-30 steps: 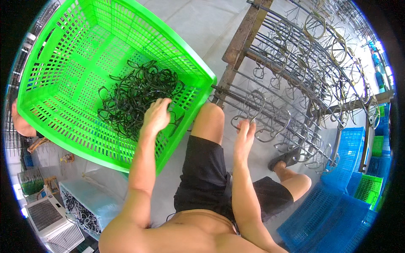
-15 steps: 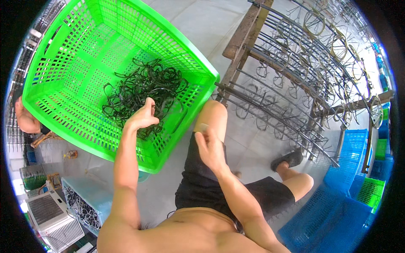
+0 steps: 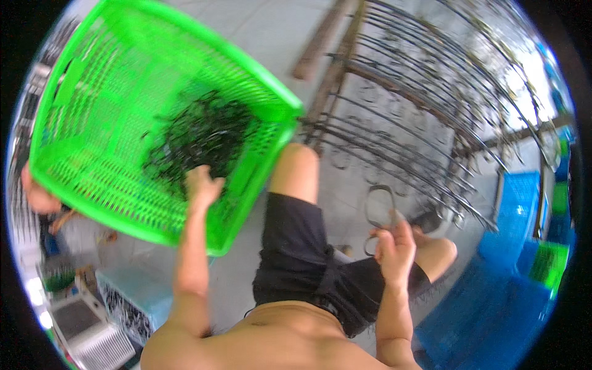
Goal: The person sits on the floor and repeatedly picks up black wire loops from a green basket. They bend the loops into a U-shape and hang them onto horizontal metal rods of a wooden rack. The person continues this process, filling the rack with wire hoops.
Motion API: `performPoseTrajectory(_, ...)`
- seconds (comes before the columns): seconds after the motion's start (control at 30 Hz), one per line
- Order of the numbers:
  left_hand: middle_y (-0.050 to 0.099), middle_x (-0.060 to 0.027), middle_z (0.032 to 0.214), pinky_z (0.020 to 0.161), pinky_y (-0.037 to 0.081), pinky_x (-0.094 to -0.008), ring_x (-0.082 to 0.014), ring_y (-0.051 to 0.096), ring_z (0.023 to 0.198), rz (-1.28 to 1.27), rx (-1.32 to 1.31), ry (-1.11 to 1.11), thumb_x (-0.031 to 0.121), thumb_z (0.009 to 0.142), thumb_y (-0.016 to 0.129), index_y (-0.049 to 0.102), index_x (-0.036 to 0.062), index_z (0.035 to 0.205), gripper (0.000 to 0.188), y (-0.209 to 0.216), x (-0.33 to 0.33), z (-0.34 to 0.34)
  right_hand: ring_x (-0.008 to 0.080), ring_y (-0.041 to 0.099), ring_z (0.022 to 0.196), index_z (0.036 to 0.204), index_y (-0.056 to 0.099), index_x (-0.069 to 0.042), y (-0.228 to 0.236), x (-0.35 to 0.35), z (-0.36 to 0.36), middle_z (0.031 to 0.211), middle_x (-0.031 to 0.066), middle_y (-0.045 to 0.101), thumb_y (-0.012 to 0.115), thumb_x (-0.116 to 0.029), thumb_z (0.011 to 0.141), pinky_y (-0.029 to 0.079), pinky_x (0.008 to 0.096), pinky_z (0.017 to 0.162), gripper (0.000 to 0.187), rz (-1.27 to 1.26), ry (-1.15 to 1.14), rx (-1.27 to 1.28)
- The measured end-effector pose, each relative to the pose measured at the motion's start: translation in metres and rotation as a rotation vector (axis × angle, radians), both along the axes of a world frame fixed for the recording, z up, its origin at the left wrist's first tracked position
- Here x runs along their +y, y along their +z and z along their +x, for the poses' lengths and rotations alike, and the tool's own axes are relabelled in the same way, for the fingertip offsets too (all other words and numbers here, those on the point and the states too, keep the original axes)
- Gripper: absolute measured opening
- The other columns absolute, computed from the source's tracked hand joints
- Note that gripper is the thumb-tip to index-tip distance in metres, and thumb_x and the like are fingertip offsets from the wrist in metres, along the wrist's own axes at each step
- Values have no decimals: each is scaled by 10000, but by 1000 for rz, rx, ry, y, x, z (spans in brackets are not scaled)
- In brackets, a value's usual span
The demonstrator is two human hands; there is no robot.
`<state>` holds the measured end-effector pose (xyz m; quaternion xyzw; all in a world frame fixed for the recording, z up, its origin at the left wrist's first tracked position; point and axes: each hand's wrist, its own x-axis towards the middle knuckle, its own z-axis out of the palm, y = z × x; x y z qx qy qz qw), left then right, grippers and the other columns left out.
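A tangle of thin black loop-shaped pieces (image 3: 206, 132) lies in the large green plastic basket (image 3: 80, 213) at the left. At the pile's near edge is my left hand (image 3: 203, 188), blurred, with thumb and fingers apart and nothing visible between them. To the right of my knees, in front of the rack, my right hand (image 3: 396, 253) pinches a thin dark loop-shaped piece (image 3: 377, 187). One large loop stands up beyond the fingertips, and a smaller curve shows beside them.
A rack of dark metal rods (image 3: 407, 145), hung with many similar loops, fills the upper right. Blue plastic crates (image 3: 487, 314) stand at the lower right. A light-blue container (image 3: 139, 296) of dark pieces and a white ribbed appliance (image 3: 92, 327) sit lower left. Another person's arm (image 3: 38, 191) shows beyond the basket.
My right hand has swung right from over my thigh to near the rack, and a loop-shaped piece now shows in it. My left hand has drawn back slightly toward me.
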<state>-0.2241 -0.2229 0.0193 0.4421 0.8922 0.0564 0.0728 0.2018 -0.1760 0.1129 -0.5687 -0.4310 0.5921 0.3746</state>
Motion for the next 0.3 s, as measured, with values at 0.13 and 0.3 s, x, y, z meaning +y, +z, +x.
performPoseTrajectory(0.13, 434, -201, 1290, 925, 404, -510, -368, 430, 1174, -302, 155, 169, 359, 664, 763, 382, 64, 1281, 783, -40, 2, -49, 60, 374, 447, 1107, 369, -48, 17, 4, 106, 908, 134, 594, 395, 2, 902, 327, 191, 399, 213, 403, -257, 78)
performPoseTrajectory(0.3, 540, -173, 1195, 918, 431, -476, -356, 522, 1094, -237, 6, 470, 341, 652, 779, 398, 63, 1274, 781, -82, 13, -70, 54, 472, 555, 1154, 425, -49, 17, 29, 212, 831, 117, 612, 487, -115, 925, 375, 184, 474, 246, 610, -819, -89)
